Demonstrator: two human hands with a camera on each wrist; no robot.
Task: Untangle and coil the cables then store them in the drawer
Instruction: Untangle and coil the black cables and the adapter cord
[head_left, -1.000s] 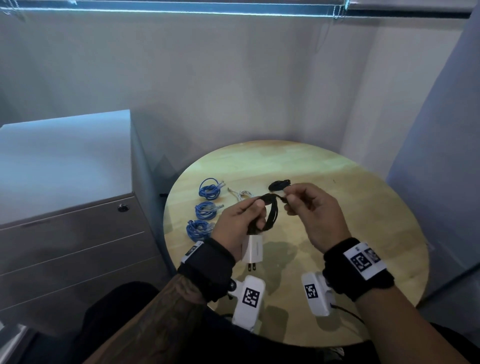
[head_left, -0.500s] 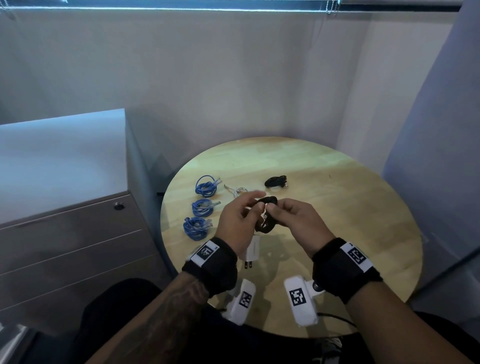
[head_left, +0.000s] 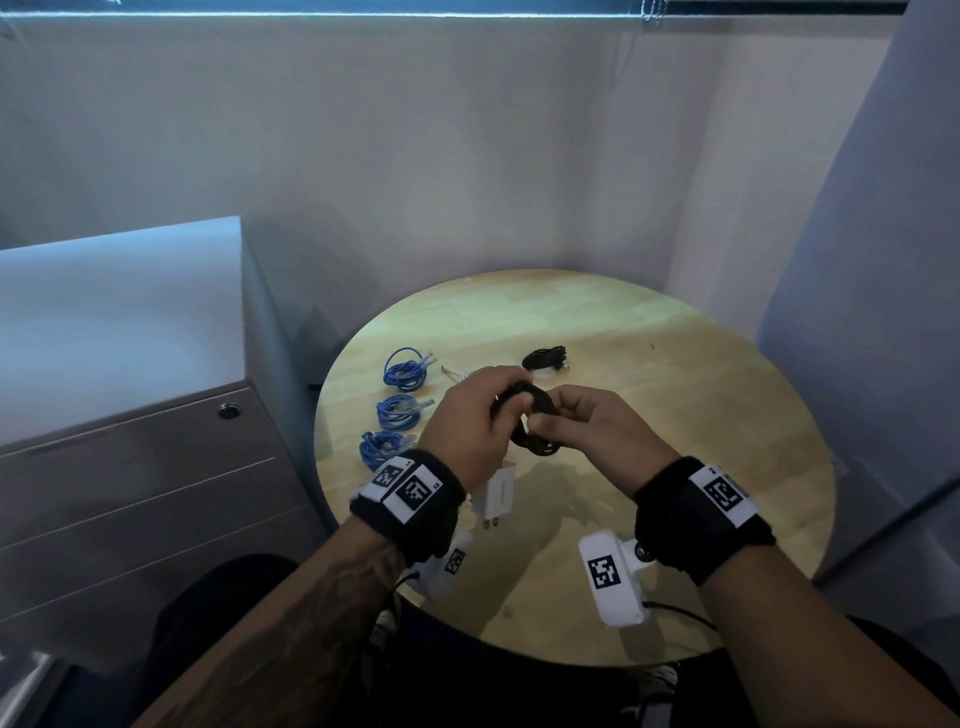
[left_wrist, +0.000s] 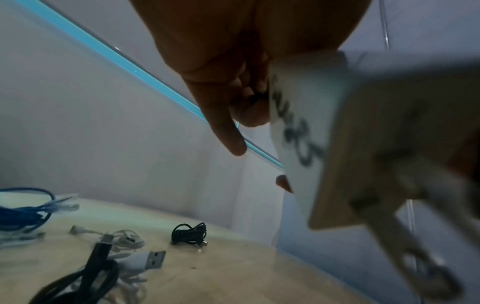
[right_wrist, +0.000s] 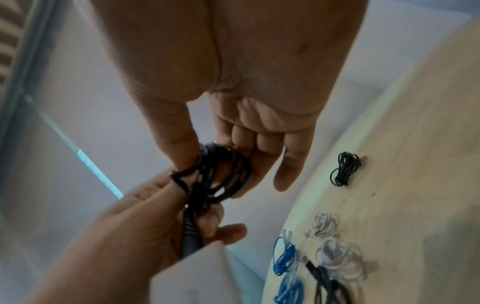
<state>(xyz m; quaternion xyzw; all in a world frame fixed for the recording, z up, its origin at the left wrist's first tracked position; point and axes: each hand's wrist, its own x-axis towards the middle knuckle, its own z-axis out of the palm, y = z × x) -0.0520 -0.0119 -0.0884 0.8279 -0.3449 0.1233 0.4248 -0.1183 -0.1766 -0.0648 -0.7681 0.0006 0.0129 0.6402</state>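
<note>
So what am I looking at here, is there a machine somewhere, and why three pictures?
No machine: a person works with bare hands, wearing three cameras. The wide picture comes from the head, the other two from the wrists, looking along the fingers. The left hand and right hand together hold a black cable wound into a coil; its white charger plug hangs beneath the left hand. On the round wooden table lie three blue cable coils, white cables and a small black coil. A grey drawer cabinet stands to the left.

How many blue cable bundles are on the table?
3. They lie in a row at the table's left side: far one, middle one, near one by the left wrist.
</note>
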